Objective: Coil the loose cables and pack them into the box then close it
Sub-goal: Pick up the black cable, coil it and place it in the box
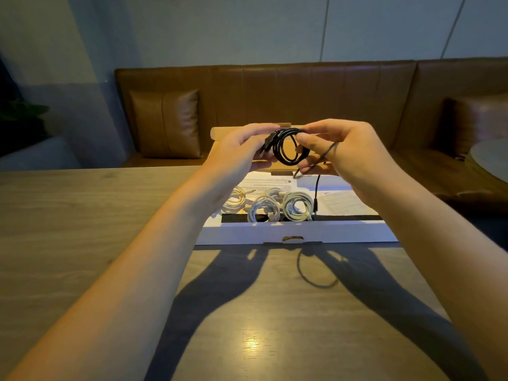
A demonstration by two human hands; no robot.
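Observation:
Both hands are raised above an open white cardboard box [297, 232] on the wooden table. My left hand [239, 149] pinches one side of a small black cable coil [288, 147], with a plug sticking out near its fingers. My right hand [346, 152] holds the coil's other side, thumb through the loop, and the cable's loose tail [317, 188] hangs down from it into the box. Several white coiled cables [277, 204] lie inside the box on printed paper sheets [343, 202]. The box lid [220, 133] stands open behind my hands.
The wooden table [82, 229] stretches to the left and toward me. A brown leather bench [302, 92] with a cushion [167, 122] runs along the far side. Part of a round table [489, 158] shows at the right edge.

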